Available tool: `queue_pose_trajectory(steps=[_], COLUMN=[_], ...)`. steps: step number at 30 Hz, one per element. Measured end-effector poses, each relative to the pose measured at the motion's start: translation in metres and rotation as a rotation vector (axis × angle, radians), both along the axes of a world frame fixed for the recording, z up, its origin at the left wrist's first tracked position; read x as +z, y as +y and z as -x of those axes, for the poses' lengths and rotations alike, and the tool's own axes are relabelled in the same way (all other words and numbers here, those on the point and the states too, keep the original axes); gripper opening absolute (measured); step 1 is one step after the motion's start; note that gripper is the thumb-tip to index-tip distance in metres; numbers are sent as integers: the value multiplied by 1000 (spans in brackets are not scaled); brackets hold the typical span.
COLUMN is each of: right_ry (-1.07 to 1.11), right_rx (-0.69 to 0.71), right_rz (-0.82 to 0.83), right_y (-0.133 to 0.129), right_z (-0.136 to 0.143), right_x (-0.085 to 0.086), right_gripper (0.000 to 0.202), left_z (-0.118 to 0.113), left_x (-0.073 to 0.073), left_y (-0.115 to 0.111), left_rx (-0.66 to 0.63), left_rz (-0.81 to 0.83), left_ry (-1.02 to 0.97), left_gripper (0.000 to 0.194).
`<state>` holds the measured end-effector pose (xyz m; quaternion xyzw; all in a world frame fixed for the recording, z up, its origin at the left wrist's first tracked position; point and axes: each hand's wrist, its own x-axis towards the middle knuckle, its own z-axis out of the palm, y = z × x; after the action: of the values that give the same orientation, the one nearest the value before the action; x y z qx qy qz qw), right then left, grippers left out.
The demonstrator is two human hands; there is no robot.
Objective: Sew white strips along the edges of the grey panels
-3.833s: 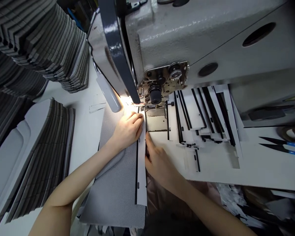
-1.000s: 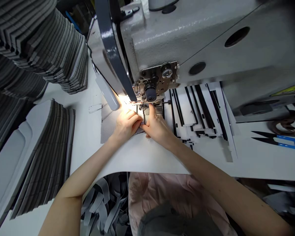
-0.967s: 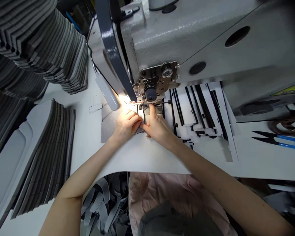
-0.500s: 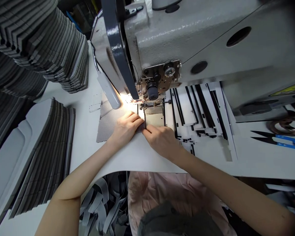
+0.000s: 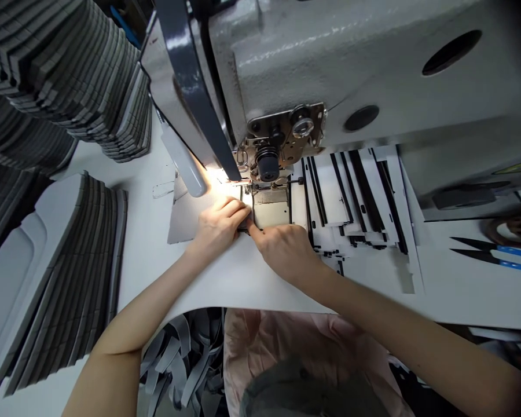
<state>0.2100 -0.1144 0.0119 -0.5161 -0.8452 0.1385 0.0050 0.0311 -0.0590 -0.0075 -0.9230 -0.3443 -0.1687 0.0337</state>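
A grey fabric piece (image 5: 183, 217) lies on the white table, its right end under the lit needle area of a sewing machine (image 5: 286, 139). My left hand (image 5: 219, 227) presses on the fabric just in front of the needle, fingers together and bent. Close beside it, my right hand (image 5: 286, 249) has its fingers curled, with the index finger and thumb at the near edge of the fabric, pinching it. The two hands' fingertips nearly touch. The fabric's corner is mostly hidden under the fingers.
Stacks of grey pieces (image 5: 82, 81) stand at the upper left, more pieces (image 5: 73, 272) at the left. White and black strips (image 5: 356, 197) lie right of the needle. Blue-handled snips (image 5: 503, 255) rest at the far right. Grey strips (image 5: 191, 359) hang below the table edge.
The fabric has shifted slightly up toward the needle, and both hands have moved a little left with it. The whole view has also shifted slightly.
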Motion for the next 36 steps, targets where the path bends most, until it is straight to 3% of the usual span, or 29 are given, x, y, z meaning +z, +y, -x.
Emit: queue_pose_trajectory(steps=[8,16,22,36], right_ry=[-35,-53,-24,-22], right_rx=[-70,-99,-43,-16], right_rz=[31,16,2,-23], right_y=[14,29,22,14], right_z=[4,8,9,11], right_x=[3,3,1,-7], right_gripper=[52,57,51,50], left_z=[-3,7,15,14], left_x=[-6,-4,-16,-26], left_y=[20,12,26,41], left_rx=[66,9,-59,25], left_rz=[-41,-43,-151,-133], left_ry=[0,-98,-119,-142], left_gripper=[31,27,26,25])
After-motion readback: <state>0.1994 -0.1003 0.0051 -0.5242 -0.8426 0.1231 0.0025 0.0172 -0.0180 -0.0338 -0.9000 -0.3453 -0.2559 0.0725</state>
